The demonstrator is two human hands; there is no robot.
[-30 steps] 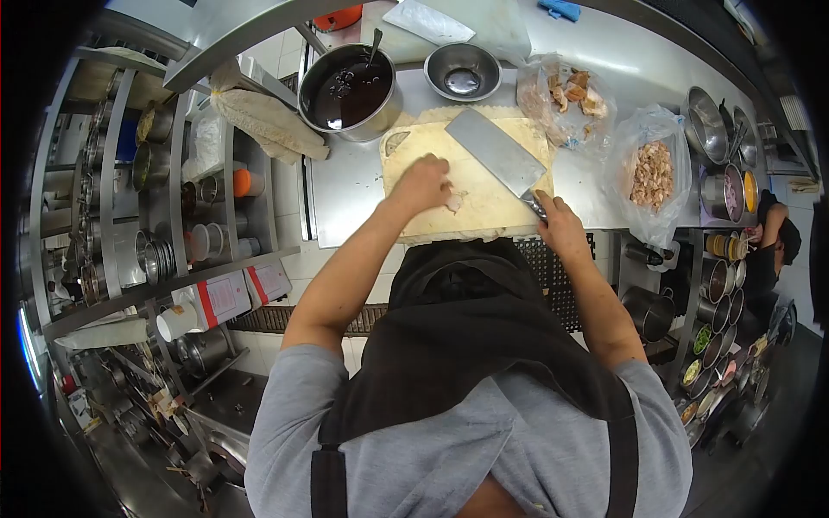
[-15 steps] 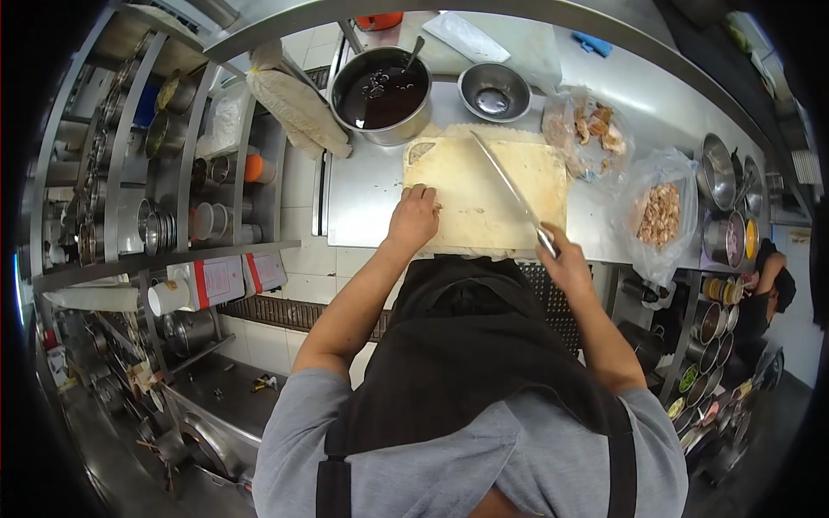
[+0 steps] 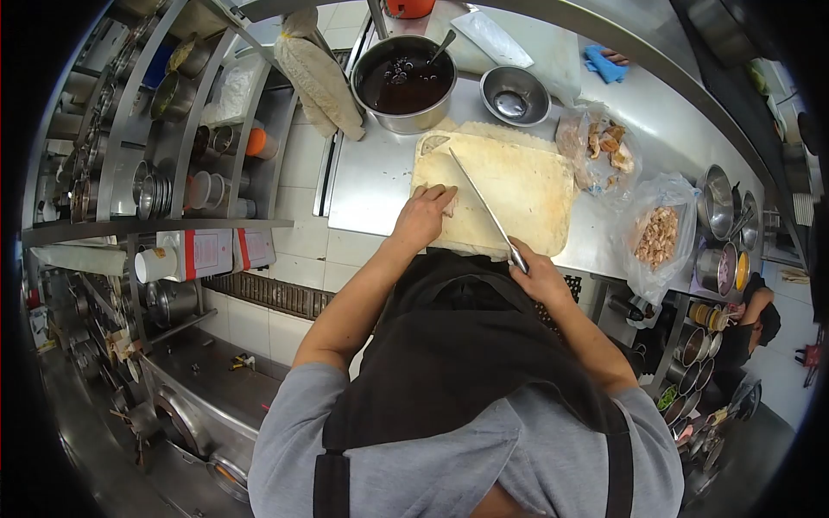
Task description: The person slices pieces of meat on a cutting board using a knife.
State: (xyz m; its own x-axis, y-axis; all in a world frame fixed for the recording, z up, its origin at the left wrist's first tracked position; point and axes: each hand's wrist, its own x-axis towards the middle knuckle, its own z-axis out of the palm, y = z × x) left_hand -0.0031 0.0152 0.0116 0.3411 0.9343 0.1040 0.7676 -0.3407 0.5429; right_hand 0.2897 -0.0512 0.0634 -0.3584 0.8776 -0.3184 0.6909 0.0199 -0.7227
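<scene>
Gripping: our right hand (image 3: 537,274) has its fingers wrapped round the handle of one knife (image 3: 485,203), whose blade slants away from them and to the left.
Left hand (image 3: 420,217): one, fingers bent and close together, resting on the one cutting board (image 3: 527,177); we cannot tell whether they clamp anything.
Small piece (image 3: 450,206): we count one, pale, on the board right at our left fingertips, which partly hide it.
Pot (image 3: 416,123): one, beyond our left fingers, holding dark liquid (image 3: 399,85) and one spoon (image 3: 444,42).
Bowl (image 3: 497,86): one, of metal, beyond our right fingers and past the board.
Bags: we see two, both clear plastic; the farther bag (image 3: 569,138), ahead and right of our right fingers, holds meat chunks (image 3: 613,141); the nearer bag (image 3: 649,281), out to their right, holds many meat bits (image 3: 656,235), too small to count.
Cloth (image 3: 603,67): one, blue, far beyond our right fingers, with one hand of another person (image 3: 615,57) beside it.
</scene>
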